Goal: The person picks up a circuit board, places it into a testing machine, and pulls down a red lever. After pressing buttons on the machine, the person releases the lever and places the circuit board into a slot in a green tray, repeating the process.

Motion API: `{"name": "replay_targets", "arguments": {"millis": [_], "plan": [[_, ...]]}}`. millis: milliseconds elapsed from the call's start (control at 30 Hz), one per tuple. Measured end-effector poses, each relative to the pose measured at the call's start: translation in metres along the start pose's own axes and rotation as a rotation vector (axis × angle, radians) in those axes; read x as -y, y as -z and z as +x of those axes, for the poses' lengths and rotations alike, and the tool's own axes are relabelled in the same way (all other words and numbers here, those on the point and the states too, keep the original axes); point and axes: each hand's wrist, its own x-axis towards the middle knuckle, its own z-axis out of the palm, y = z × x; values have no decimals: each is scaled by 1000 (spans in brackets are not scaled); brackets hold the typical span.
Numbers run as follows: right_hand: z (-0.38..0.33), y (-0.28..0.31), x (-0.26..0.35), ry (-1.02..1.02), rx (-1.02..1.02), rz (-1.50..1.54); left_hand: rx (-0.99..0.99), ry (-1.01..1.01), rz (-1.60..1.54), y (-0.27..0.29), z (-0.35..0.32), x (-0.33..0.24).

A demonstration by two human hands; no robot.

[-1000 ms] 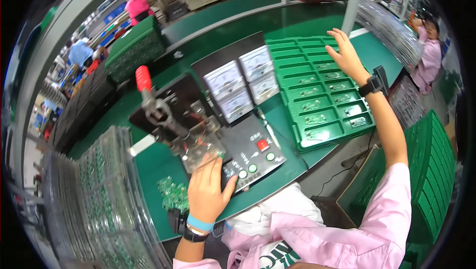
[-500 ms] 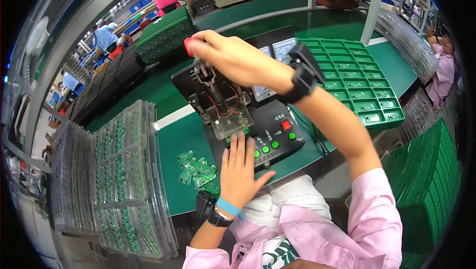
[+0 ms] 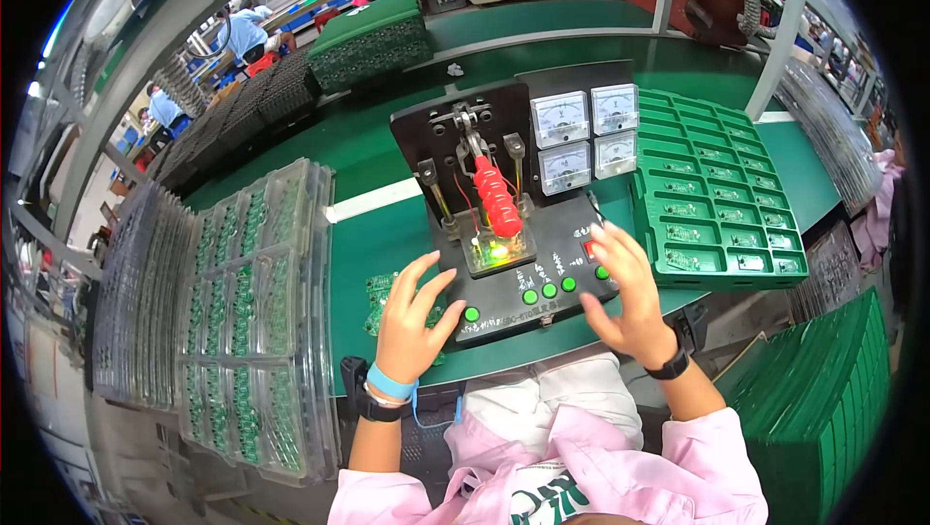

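A black test fixture point(image 3: 484, 302) stands before me, its red-handled toggle clamp point(image 3: 497, 198) swung down toward me. Beneath the handle a clear plate point(image 3: 511, 259) is lowered, with a green-yellow light glowing there; any board under it is hidden. My left hand point(image 3: 409, 322) hovers by the fixture's left front corner, near a green button point(image 3: 472, 314), fingers apart and holding nothing. Above the right end, close to the red switch point(image 3: 589, 250), my right hand point(image 3: 630, 297) is open and empty. Small green circuit boards point(image 3: 380, 304) lie in a pile partly behind my left hand.
Four-dial group aside, analog meters point(image 3: 564, 120) stand behind the fixture. A green compartment tray point(image 3: 717, 198) holding boards is at right. Clear trays of boards point(image 3: 242, 317) stand upright at left. Stacked green trays point(image 3: 823, 409) are at lower right. People work farther off.
The red clamp handle has come down from its raised position, and the light now glows. My right hand has let go of it and moved right; my left hand has withdrawn leftward.
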Motion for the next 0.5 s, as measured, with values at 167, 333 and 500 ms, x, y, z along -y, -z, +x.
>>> {"name": "replay_targets", "arguments": {"millis": [167,333,500], "plan": [[-34,-15,12,92,101,-91,29,-95,21,-6,17,4],[-40,-28,15,-45,187,-67,77,-126,40,2,20,12],[-41,-25,14,-65,164,-45,83,-141,54,4,30,11]]}}
